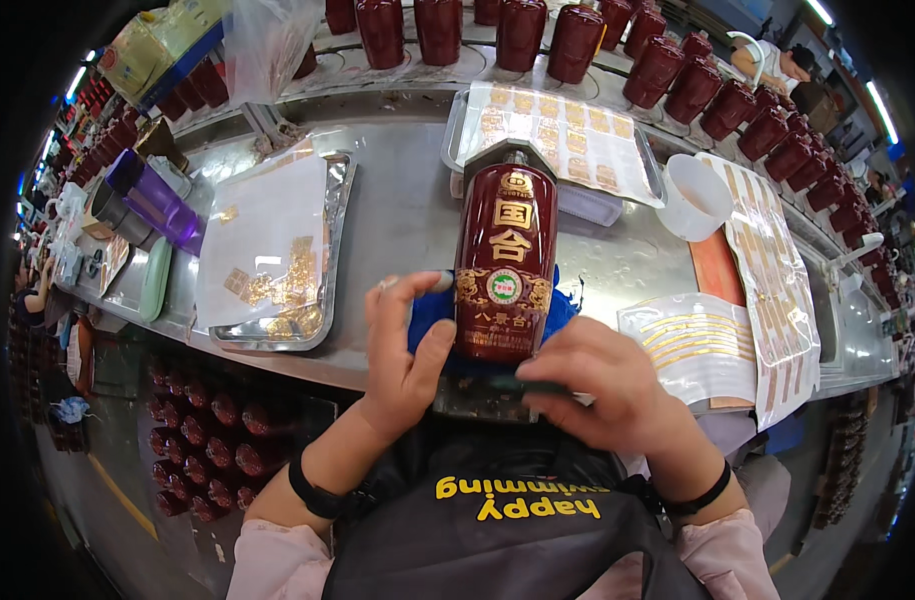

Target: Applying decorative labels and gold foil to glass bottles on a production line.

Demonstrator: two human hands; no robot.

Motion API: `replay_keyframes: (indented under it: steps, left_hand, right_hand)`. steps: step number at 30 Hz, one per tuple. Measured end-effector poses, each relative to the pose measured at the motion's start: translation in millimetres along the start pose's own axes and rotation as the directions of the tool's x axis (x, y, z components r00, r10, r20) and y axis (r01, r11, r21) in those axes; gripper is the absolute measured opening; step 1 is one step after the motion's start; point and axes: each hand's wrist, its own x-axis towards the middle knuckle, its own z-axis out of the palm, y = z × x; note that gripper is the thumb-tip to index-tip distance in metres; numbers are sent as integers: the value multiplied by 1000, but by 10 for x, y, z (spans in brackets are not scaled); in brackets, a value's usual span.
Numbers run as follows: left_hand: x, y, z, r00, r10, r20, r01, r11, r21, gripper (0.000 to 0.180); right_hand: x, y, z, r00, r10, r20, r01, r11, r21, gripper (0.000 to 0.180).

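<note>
A dark red glazed bottle (504, 250) with gold lettering and a round white-and-green emblem lies tilted back on a blue cloth (564, 312) at the table's front edge, its neck pointing away from me. My left hand (402, 345) is at its left side, thumb and index finger apart; the index fingertip reaches the bottle's side or the cloth. By the bottle's lower right, my right hand (602, 375) has its fingers curled. Something dark and thin shows between its thumb and fingers, too unclear to name.
Left of the bottle, a metal tray (322, 315) holds white sheets and gold decals. A purple bottle (157, 205) stands beyond it. Rightward are a tray of decal sheets (562, 135), a white tub (694, 197) and gold-striped sheets (697, 340). Red bottles (518, 35) line the far conveyor.
</note>
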Motion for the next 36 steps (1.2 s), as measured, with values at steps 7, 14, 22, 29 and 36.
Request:
replay_keyframes:
  steps: [7,14,22,29,36]
  left_hand:
    - [124,-61,150,989,-71,130,91,984,-153,72]
    - [147,-90,100,973,-113,201,161,957,-243,70]
    - [176,-115,83,954,-139,264,248,862,-442,72]
    - [75,-200,32,959,-100,264,206,887,-413,86]
    - [104,-154,-65,934,212,289,-309,884,351,90]
  right_hand:
    - [-155,114,174,808,585,-77,-520,768,374,22]
    - [-153,157,200,790,608,-84,-548,761,347,24]
    - [-179,181,197,782,617,-86,-554,752,357,23]
    - [30,131,86,950,185,-250,-208,976,-67,21]
    - [29,10,43,999,-30,12,31,998,-51,45]
